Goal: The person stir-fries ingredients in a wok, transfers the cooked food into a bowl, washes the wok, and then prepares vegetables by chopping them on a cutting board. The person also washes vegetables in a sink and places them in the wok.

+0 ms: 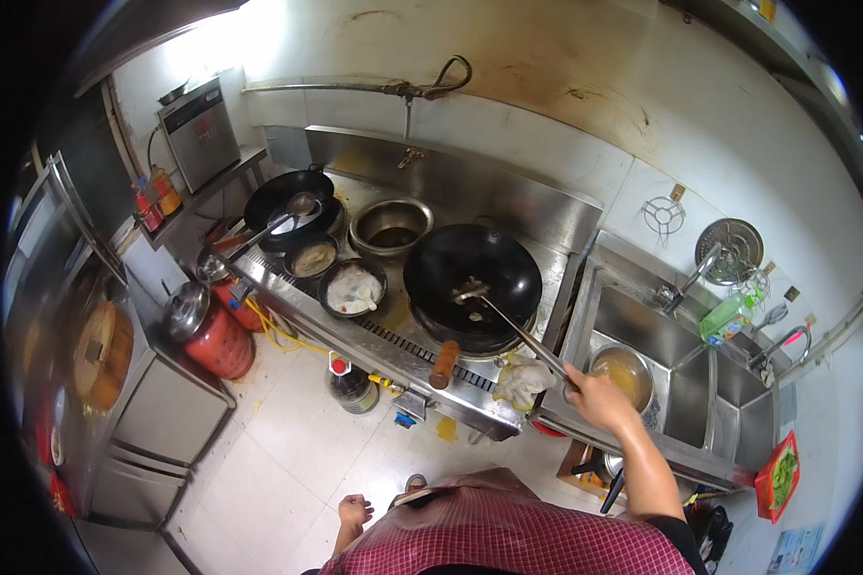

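Note:
My right hand [602, 399] grips the end of a long metal spatula [521, 332]. The blade of this tool rests inside a large black wok [503, 277], among small pale pieces of food [476, 316] that I cannot identify. The wok sits on the right burner of the steel stove, its wooden handle [444, 365] pointing towards me. My left hand [355, 509] hangs low beside my checked apron, over the floor, with its fingers curled and nothing visible in them. A crumpled cloth [523, 381] lies on the stove's front corner, between the wok and my right hand.
Left on the stove are a second wok [263, 205] with a ladle [302, 205], a metal pot [391, 224] of dark liquid and a bowl of white contents [352, 289]. The steel sink [636, 309] holds a bowl [622, 377]. A large bottle [351, 390] stands below the stove's front.

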`<state>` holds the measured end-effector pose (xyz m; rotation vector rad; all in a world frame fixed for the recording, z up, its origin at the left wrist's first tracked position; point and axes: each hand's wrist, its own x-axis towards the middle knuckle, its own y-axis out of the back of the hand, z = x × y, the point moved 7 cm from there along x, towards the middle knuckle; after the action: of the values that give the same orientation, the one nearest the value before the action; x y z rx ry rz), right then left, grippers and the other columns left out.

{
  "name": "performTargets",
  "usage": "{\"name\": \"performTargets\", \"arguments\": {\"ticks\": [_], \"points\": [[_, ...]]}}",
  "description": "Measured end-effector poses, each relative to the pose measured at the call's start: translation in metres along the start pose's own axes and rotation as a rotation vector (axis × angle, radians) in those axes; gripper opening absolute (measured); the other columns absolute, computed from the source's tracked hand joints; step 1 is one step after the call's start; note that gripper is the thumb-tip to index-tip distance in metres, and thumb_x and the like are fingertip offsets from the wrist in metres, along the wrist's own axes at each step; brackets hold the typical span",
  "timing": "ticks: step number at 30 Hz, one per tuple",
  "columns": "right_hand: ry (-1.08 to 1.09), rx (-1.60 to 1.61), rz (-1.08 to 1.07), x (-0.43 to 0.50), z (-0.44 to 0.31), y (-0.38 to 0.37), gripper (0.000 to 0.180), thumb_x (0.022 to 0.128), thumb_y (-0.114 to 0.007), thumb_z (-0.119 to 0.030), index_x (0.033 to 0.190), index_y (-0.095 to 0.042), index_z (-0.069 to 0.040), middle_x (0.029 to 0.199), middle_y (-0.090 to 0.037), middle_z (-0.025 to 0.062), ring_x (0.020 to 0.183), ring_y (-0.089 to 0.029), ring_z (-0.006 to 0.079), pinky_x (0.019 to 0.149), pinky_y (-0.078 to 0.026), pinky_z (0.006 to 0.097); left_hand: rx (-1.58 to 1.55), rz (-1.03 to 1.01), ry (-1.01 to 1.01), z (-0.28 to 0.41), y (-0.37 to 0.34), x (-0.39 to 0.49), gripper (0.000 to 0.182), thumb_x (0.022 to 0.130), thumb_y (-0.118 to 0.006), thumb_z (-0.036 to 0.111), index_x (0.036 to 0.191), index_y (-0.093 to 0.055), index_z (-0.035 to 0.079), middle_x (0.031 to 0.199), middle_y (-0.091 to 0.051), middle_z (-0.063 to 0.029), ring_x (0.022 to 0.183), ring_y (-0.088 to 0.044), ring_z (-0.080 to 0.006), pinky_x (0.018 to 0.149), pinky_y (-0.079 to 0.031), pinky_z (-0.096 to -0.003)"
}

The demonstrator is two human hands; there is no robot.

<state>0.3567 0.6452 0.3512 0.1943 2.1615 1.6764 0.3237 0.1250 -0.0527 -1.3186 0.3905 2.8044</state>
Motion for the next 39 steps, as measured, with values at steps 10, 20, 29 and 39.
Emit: {"name": "performTargets", "arguments": {"ticks": [10,20,29,39], "points": [[-0.069,-0.062,-0.021,-0.020,0.021,0.019,0.055,0.087,-0.061,-0.018,0.138,-0.044,-0.008,0.100,-0.063,0.0282,0.093,-0.061,0.0434,0.085,-0.047,0.0478,-0.107,0.005,-0.020,-0.006,0.005,0.003,0.019,0.097,-0.050,0.018,0.107,-0.050,0.002,0.088,-0.066,-0.0155,0.068,-0.067,-0.0245,0.049,-0.053,-0.0332],[0.008,-0.132,0.019,-0.004,-0.003,0.001,0.058,0.084,-0.062,-0.017,0.138,-0.044,-0.009,0.087,-0.065,0.0249,0.081,-0.063,0.0424,0.077,-0.049,0.0497,-0.026,-0.004,-0.033,0.001,0.003,-0.003,0.021,0.097,-0.051,0.018,0.107,-0.049,0.000,0.087,-0.065,-0.0155,0.067,-0.066,-0.0242,0.047,-0.053,-0.0327],[-0.107,-0.113,-0.012,-0.001,0.000,-0.002,0.058,0.086,-0.059,-0.019,0.141,-0.041,-0.010,0.097,-0.064,0.0261,0.091,-0.063,0.0417,0.082,-0.050,0.0492,-0.113,-0.043,-0.051,-0.001,-0.008,0.010,0.018,0.097,-0.051,0.017,0.106,-0.050,0.001,0.088,-0.065,-0.0153,0.068,-0.066,-0.0246,0.049,-0.053,-0.0335],[-0.058,-0.023,0.038,-0.007,-0.003,0.007,0.053,0.087,-0.058,-0.017,0.138,-0.045,-0.011,0.090,-0.064,0.0280,0.089,-0.063,0.0422,0.080,-0.050,0.0499,0.103,-0.018,-0.013,-0.009,0.006,0.003,0.020,0.097,-0.051,0.018,0.108,-0.049,0.001,0.088,-0.065,-0.0170,0.066,-0.066,-0.0249,0.046,-0.052,-0.0341]]}}
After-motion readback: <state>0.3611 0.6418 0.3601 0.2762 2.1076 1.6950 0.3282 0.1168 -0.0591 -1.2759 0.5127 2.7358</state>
